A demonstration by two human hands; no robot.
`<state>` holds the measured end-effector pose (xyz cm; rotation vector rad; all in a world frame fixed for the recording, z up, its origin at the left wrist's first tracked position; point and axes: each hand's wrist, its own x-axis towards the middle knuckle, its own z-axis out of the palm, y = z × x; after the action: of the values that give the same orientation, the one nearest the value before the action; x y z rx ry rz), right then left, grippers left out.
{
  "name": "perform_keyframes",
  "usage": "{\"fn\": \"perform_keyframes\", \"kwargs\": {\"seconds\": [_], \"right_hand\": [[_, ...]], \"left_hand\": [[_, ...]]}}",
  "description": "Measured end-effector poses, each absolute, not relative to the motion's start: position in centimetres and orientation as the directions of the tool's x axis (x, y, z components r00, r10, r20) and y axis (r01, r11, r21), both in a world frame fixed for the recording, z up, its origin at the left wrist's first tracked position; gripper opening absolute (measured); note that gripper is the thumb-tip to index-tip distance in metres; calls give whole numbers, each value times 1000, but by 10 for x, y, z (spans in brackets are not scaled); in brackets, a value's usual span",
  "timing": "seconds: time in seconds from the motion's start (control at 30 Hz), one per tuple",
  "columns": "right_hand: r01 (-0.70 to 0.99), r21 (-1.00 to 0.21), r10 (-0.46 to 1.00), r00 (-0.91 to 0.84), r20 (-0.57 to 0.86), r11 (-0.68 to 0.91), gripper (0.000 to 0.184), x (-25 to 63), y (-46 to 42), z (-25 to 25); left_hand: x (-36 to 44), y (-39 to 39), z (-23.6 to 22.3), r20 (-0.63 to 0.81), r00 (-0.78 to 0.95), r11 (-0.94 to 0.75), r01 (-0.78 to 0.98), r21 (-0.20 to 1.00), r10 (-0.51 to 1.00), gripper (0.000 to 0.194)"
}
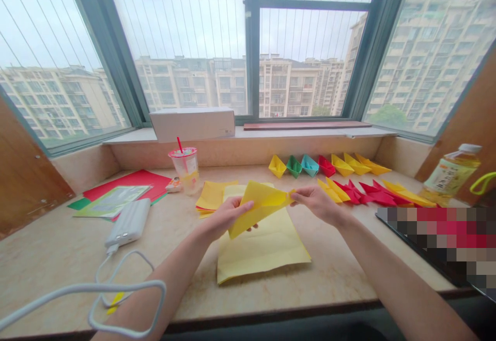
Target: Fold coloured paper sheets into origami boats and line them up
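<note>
- My left hand (pixel 225 218) pinches the lower left part of a folded yellow paper (pixel 258 205), fingers closed on it with the thumb on top, so the fold keeps its shape while I work on it.
- My right hand (pixel 318 202) is closed on the paper's right tip, thumb and fingertips pinched together; the two grips hold the piece in the air, above the middle of the table (pixel 58 258).
- Straight beneath it lies a flat pale yellow sheet (pixel 267 248), reaching toward the near edge, likely as a work mat or the next sheet.
- A stack of yellow sheets (pixel 211 196) sits just behind my left hand, within easy reach.
- Along the far edge, by the wall, stand finished paper boats (pixel 310 165) in yellow, green, teal and red, with a second row of folded pieces (pixel 368 191) toward the right edge, lined up out of my working space.
- Toward the left edge lie red and green paper (pixel 135 180), a white power bank (pixel 128 222) with its cable (pixel 116 289), and a plastic cup (pixel 186 168).
- A drink bottle (pixel 449 173) stands at the far right corner.
</note>
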<state>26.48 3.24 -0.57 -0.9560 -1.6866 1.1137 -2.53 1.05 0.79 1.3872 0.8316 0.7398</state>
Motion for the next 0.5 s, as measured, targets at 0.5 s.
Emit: {"fn": "perform_keyframes", "kwargs": {"seconds": [0.5], "right_hand": [[-86, -913, 915, -22, 402, 399, 33, 264, 41, -7]], "left_hand": [[-25, 18, 16, -38, 267, 131, -339, 932, 963, 28]]}}
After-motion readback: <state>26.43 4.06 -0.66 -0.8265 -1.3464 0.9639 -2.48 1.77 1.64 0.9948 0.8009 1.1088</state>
